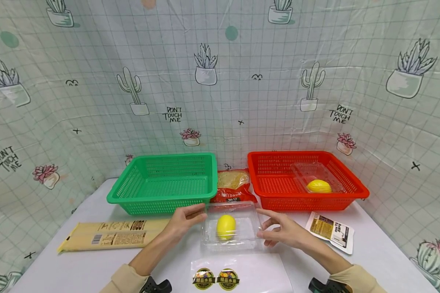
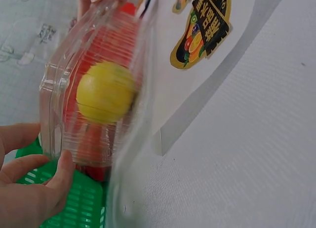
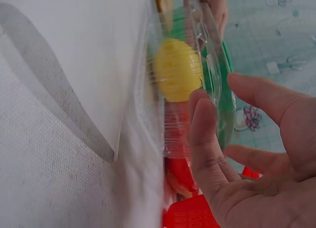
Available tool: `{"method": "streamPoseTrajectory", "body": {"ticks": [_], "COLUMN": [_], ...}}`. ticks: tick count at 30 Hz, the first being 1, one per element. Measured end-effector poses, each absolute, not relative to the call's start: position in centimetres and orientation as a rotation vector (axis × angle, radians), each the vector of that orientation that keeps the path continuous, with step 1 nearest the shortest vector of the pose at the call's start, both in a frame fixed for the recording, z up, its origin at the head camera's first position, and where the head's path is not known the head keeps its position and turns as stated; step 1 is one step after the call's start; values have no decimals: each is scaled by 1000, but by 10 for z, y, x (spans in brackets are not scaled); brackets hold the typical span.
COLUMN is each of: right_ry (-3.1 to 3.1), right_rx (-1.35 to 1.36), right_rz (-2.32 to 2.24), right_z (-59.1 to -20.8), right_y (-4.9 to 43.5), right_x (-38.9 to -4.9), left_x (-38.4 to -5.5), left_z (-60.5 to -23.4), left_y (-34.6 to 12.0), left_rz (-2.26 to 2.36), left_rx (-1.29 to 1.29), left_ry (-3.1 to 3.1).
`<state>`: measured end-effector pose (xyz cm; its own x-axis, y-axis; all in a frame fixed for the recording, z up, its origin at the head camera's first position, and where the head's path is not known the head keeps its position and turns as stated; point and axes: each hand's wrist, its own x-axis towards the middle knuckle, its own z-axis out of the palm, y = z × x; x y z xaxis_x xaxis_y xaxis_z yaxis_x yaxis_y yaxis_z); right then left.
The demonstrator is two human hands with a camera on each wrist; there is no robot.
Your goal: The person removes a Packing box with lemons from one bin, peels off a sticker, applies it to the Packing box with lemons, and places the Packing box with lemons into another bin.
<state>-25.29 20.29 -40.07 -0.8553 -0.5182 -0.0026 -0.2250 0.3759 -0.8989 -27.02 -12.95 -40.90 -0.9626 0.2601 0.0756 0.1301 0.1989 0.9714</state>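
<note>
A clear plastic clamshell box (image 1: 247, 232) with a yellow lemon (image 1: 226, 227) inside is at the middle of the table, its lid appearing closed. My left hand (image 1: 187, 219) holds the box's left side, thumb and fingers at its corner in the left wrist view. On the opposite side my right hand (image 1: 284, 230) holds the edge between thumb and index finger, its other fingers loosely bent. Just in front lies a white sheet (image 1: 260, 272) bearing two round fruit stickers (image 1: 228, 279).
A green basket (image 1: 165, 200) stands behind on the left. Behind on the right, a red basket (image 1: 308, 200) contains another clear box (image 1: 308, 169) with a yellow fruit (image 1: 319, 186). A red food packet (image 1: 232, 185) lies between them. Noodle packs (image 1: 113, 236) lie left, a pouch (image 1: 331, 230) right.
</note>
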Motion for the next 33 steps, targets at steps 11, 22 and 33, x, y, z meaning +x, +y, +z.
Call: {"method": "streamPoseTrajectory", "body": {"ticks": [11,22,33], "right_ry": [2380,2508,2659], "right_rx": [-680,-706,-794], "right_rz": [-1432,-1349,-1278], "right_z": [-400,-397,-385], "right_y": [203,205,202], "right_x": [-253,-250,-234], "left_x": [-271,-271,-254], "left_z": [-410,-411,-402], "left_y": [-127,-128,-141], "left_rz": [1879,1823,1686], "left_rx": [349,340,386], "left_ry": [2368,2406,2494]}}
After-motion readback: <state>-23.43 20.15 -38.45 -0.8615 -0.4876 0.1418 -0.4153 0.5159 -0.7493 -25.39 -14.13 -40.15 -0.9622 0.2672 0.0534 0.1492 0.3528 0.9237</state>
